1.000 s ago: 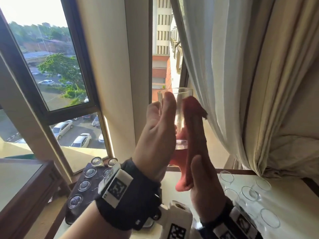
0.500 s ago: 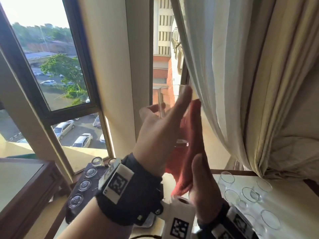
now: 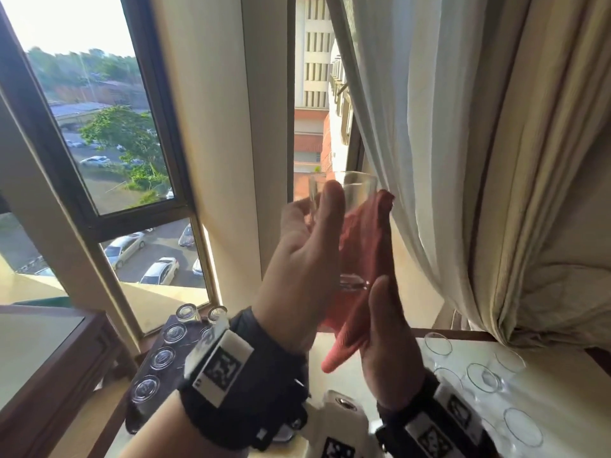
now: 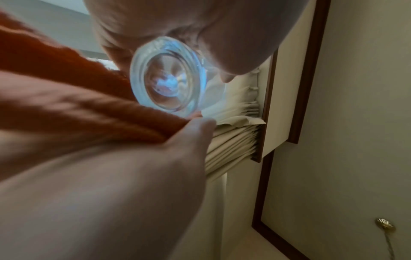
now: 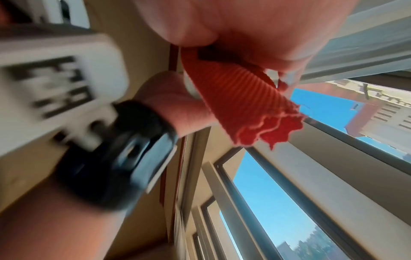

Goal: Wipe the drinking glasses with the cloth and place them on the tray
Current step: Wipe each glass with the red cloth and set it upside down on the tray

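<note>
A clear drinking glass (image 3: 355,186) is held up in front of the window, upright. My left hand (image 3: 307,246) grips its left side with thumb and fingers curled round it. A red cloth (image 3: 363,242) lies against the glass's right side, held there by my right hand (image 3: 386,338), thumb in front and fingers behind. The left wrist view shows the glass's thick base (image 4: 166,75) with the cloth (image 4: 55,88) beside it. In the right wrist view the cloth's (image 5: 240,98) ribbed end hangs from my right hand (image 5: 255,26).
A dark tray (image 3: 135,421) below left carries several upturned glasses (image 3: 162,357). Several more glasses (image 3: 482,378) stand on the white table at lower right. Cream curtains (image 3: 463,160) hang close on the right. A wooden, glass-topped table (image 3: 49,358) stands on the left.
Half a second ago my left fingers were stretched out along the glass; now they curl round it again. The cloth has stayed pressed on the glass's right side.
</note>
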Motion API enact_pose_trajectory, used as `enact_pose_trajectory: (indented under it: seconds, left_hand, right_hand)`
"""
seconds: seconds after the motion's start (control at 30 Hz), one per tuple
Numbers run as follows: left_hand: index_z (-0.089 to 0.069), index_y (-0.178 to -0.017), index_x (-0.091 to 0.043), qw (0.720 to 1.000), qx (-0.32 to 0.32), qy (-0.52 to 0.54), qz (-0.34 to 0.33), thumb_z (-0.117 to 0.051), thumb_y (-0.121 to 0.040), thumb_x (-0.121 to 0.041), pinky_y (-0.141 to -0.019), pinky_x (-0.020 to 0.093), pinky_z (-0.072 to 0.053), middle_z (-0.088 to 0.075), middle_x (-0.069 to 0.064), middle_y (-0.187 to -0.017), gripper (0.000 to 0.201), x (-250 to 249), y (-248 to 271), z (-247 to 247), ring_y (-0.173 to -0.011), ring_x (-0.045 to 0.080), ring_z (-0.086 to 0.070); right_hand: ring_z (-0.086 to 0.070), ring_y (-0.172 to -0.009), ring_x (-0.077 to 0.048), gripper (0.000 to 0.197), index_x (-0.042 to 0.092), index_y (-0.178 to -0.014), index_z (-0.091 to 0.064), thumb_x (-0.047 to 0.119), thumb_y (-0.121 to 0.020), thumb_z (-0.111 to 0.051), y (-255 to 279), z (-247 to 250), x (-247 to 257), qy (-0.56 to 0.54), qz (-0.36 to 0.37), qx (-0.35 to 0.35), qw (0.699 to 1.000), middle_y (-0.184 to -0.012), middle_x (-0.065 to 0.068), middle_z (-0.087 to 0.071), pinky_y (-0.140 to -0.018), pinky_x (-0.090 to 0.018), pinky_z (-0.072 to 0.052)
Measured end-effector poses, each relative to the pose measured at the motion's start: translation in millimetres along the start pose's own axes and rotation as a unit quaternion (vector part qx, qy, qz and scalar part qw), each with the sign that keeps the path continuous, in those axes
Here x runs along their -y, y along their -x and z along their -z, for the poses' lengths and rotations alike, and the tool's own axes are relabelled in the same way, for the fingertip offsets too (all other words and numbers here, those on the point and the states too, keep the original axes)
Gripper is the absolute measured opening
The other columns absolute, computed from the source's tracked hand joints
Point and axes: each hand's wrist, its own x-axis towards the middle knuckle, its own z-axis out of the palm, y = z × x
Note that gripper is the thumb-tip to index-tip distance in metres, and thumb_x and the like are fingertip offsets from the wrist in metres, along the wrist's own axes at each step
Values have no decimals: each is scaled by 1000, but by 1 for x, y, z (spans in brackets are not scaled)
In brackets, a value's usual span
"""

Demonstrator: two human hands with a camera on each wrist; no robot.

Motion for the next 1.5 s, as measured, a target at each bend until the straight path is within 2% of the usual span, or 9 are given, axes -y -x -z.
enact_pose_trajectory:
  seconds: [0.2, 0.47, 0.57, 0.67, 0.87, 1.03, 1.2, 1.3, 1.5]
  left_hand:
    - [-46, -135, -6, 998, -23, -56, -13, -36, -101, -55, -62, 12, -52, -70, -23, -72, 61, 17, 1, -8, -67, -4, -67]
    - [-47, -129, -9, 998, -30, -56, -30, -37, -96, -55, -55, 13, -52, -71, -19, -71, 57, 6, -3, -1, -59, -1, -68]
    - [-50, -130, -15, 996, -25, -72, -38, -41, -99, -59, -64, 15, -55, -72, -2, -88, 55, 19, 5, -10, -72, 0, -71]
    - [-54, -129, -17, 994, -70, -79, -3, -36, -110, -52, -63, 15, -55, -62, 0, -103, 45, 19, -10, -1, -78, 1, -72]
    - [-43, -131, -19, 993, -89, -11, 70, -73, -64, -84, -65, 30, -63, -71, 10, -104, 98, 11, -21, 12, -76, 14, -79]
    - [-47, -124, -13, 999, -5, -2, 36, -69, -82, -57, -59, 21, -57, -73, 3, -89, 64, 24, 5, -9, -68, 8, -72]
    - [-62, -121, 7, 1000, -6, -5, -3, -36, -99, -53, -58, 10, -49, -67, -3, -82, 69, 14, -7, 0, -60, -4, -62]
    - [-56, -133, -5, 1000, -12, -10, 3, -34, -92, -61, -54, 7, -48, -67, -6, -85, 73, 7, -11, 7, -62, -9, -66]
    - [-53, -130, -10, 998, 1, -58, 15, -31, -94, -63, -63, 13, -53, -70, -17, -73, 67, 20, -1, -10, -66, -4, -67]
  right_hand:
    - [-68, -103, -5, 103, 12, -146, -49, 89, -79, -42, -23, 14, 11, -25, 35, -5, 999, -140, -21, -58, -69, -7, -49]
    - [-58, -87, -63, 69, 56, -138, -51, 89, -76, -50, -11, 6, 0, -47, 0, -26, 999, -115, -28, -64, -60, -75, -47]
    - [-73, -95, -3, 78, 33, -148, -45, 80, -86, -42, -27, 16, 7, -10, 65, -40, 997, -129, 11, -68, -66, -44, -58]
    - [-67, -73, -2, 73, 18, -137, -60, 73, -95, -38, -17, 11, -5, 16, 90, -26, 995, -108, 10, -75, -67, -8, -49]
    - [-72, -78, -9, 58, 58, -125, -62, 88, -77, -50, -2, 1, -9, -34, -9, 18, 999, -99, -5, -76, -74, -32, -62]
    - [-63, -64, -14, 134, -7, -133, -48, 97, -50, -62, -24, 30, 10, -89, -70, -41, 993, -124, -46, -42, -60, -28, -55]
    - [-68, -92, -6, 89, 21, -124, -69, 92, -77, -42, -6, 12, -5, 19, 10, -74, 997, -108, 10, -76, -78, -17, -53]
    - [-65, -119, -25, 89, 22, -140, -57, 87, -80, -47, 4, 0, -19, 5, -5, -51, 999, -124, 0, -72, -105, -52, -49]
    - [-71, -96, -41, 86, 40, -140, -52, 94, -74, -38, -29, 13, 18, -25, -3, -72, 997, -122, 0, -72, -52, -34, -56]
